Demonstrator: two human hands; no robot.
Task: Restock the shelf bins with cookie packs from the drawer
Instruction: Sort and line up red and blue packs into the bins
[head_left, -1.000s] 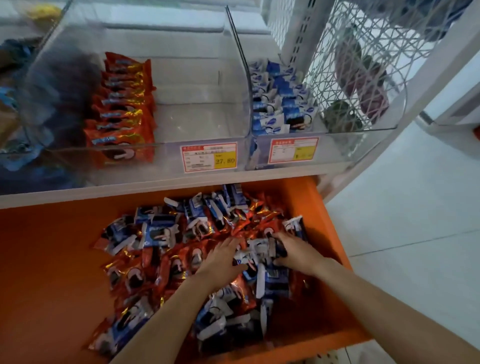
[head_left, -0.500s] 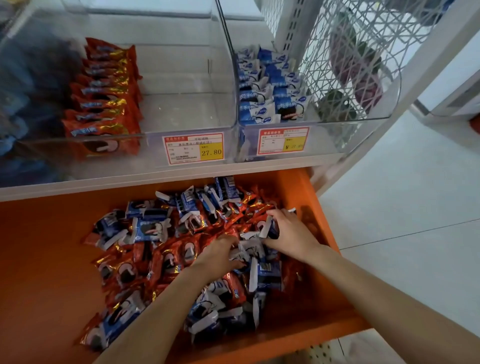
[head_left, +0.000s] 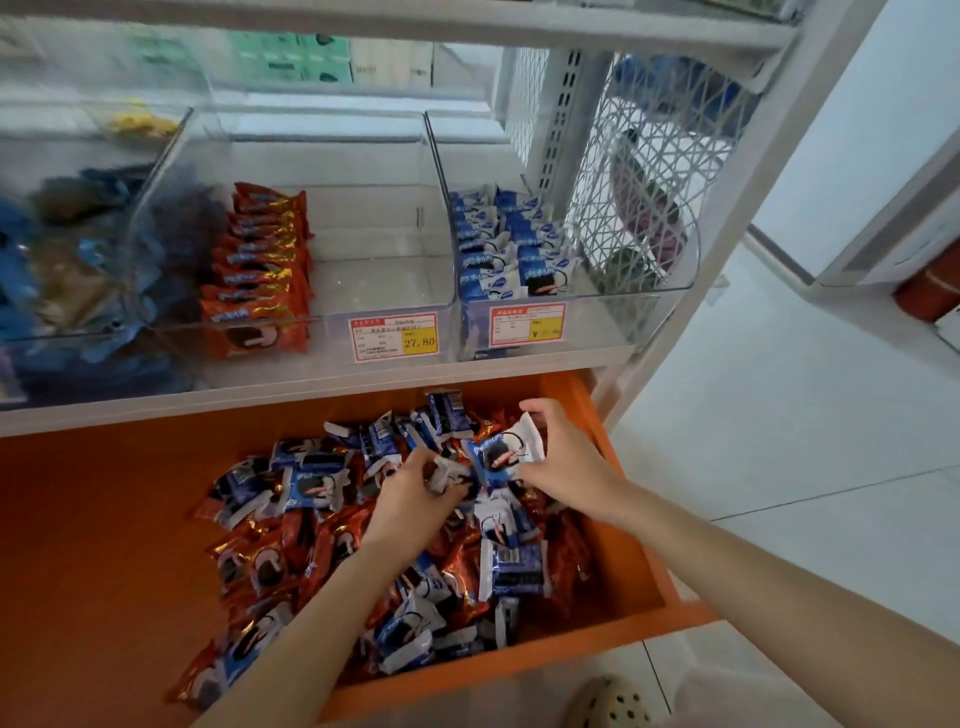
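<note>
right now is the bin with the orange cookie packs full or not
Partly full. The clear bin holds one row of orange packs along its left side; the rest of its floor shows bare.

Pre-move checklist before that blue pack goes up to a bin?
1. Right hand grips the blue pack: ok.
2. Pack matches the stocked packs in the right bin: ok.
3. Free room in that bin, right of its rows: ok.
4. Bin top open for dropping in: ok.
5. Left hand has a firm hold on a pack in the drawer: cannot tell, its fingers are buried among the wrappers.
</note>
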